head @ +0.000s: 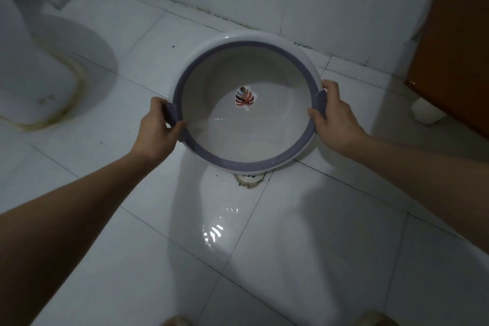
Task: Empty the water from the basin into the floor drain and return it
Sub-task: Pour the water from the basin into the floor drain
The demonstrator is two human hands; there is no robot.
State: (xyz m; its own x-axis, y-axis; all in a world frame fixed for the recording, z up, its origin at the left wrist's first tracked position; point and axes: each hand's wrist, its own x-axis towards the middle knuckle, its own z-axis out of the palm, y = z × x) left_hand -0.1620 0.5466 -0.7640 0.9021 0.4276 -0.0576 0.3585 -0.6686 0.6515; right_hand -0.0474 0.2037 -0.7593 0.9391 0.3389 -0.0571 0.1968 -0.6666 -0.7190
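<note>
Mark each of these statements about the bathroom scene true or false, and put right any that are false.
1. Both hands grip the basin by its rim handles. True: left hand, right hand.
2. The basin is tipped with its near edge over the floor drain. True.
3. The basin's rim band is red. False: it is purple.
4. A leaf sticker sits inside the basin. True.
5. The toilet stands to the right. False: it is on the left.
</note>
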